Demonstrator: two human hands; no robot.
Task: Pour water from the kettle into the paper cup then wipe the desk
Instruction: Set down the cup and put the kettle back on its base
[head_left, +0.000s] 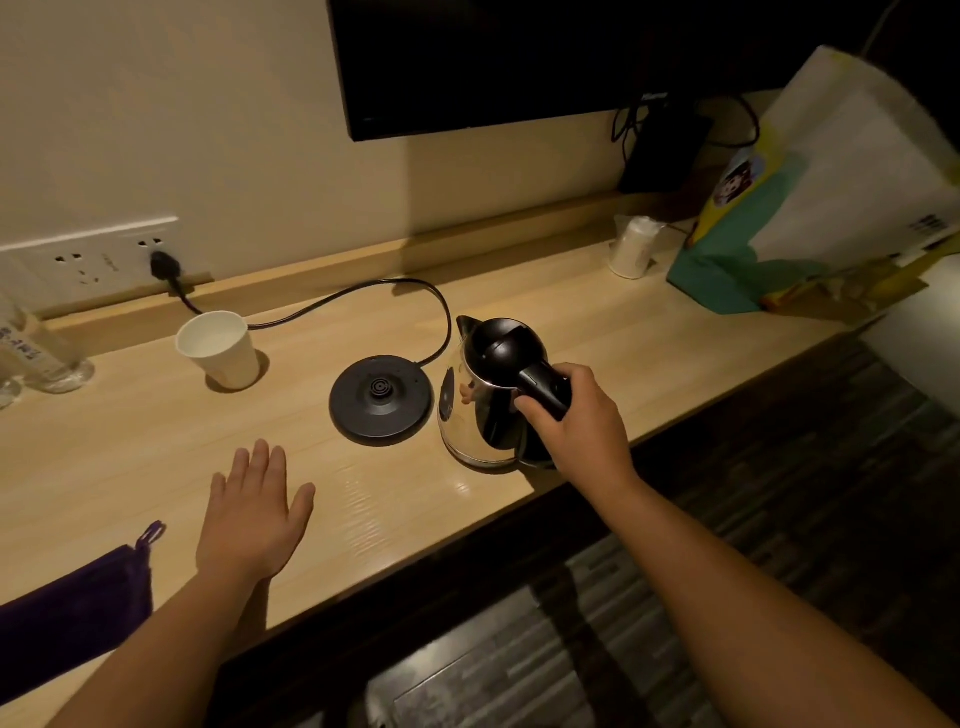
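A steel kettle (475, 400) with a black lid stands upright on the wooden desk (130, 441), just right of its black round base (382, 399). My right hand (576, 415) is closed around the kettle's black handle. A white paper cup (221, 348) stands upright at the back left, near the wall. My left hand (254, 512) lies flat on the desk with fingers apart, holding nothing. A purple cloth (72, 613) lies at the desk's front left corner, beside my left forearm.
The base's black cord (363, 291) loops back to a wall socket (163, 265). Clear bottles (36, 348) stand at far left. A wrapped cup (634, 247) and a colourful bag (810, 208) sit at the right. A dark screen (519, 57) hangs above.
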